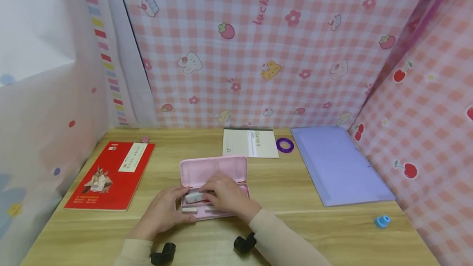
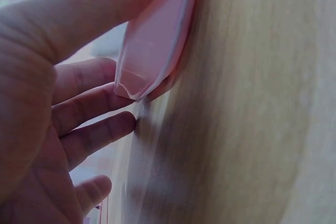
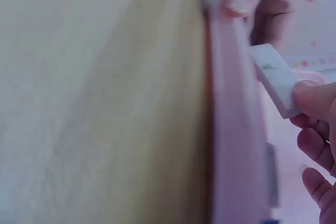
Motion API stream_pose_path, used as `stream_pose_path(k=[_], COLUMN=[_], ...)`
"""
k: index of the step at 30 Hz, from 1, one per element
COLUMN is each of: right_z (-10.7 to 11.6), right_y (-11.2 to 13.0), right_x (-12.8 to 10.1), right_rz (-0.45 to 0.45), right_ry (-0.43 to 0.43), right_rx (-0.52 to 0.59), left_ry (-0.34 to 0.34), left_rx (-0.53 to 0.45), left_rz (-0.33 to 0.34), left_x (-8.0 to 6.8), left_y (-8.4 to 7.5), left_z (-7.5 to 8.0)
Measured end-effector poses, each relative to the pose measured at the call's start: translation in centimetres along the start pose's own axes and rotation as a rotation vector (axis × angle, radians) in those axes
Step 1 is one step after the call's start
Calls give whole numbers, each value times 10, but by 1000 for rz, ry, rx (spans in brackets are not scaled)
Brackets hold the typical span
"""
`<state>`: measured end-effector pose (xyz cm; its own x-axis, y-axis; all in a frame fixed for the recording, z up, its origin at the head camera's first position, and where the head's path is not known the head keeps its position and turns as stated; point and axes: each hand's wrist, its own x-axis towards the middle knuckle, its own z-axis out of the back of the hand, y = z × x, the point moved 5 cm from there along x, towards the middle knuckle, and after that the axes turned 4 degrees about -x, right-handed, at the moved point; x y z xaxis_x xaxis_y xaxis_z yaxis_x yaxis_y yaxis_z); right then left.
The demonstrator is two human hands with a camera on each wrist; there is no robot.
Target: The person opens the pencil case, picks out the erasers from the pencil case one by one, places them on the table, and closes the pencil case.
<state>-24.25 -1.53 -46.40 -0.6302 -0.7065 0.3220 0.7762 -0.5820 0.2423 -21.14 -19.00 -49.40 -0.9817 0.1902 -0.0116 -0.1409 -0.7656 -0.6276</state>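
Note:
A pink pencil case lies open on the table, its lid raised at the back. My left hand holds the case's left end, thumb at the near side; in the left wrist view, fingertips touch the pink case. Over the case, my right hand pinches a white eraser between thumb and fingers. The eraser is tilted above the case's inside in the right wrist view. A small pale block lies in the front compartment. The right hand hides part of the inside.
To the left lies a red book. Behind the case are a Gambit notepad and a purple tape ring. A lilac folder lies at right, with a small blue object nearer. Patterned cloth walls surround the wooden table.

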Motion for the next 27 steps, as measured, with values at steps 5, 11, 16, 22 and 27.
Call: stream_pose_path(k=[5, 11, 16, 22, 27], right_z=[27, 64, 74, 74, 73], right_y=[-20, -71, -125, -167, -178], right_x=[-24, -69, -107, -141, -152], right_rz=[-188, -395, -493, -582, -591], right_ry=[-14, -121, -197, -124, -103], right_rx=[192, 306, 274, 191, 184], left_ry=[6, 1, 3, 17, 18], left_rx=[0, 4, 17, 14, 17], left_rz=[7, 23, 28, 49, 46], left_x=[0, -1, -1, -1, -1], left_y=[2, 1, 2, 2, 1], left_z=[-3, -2, -1, -1, -1])
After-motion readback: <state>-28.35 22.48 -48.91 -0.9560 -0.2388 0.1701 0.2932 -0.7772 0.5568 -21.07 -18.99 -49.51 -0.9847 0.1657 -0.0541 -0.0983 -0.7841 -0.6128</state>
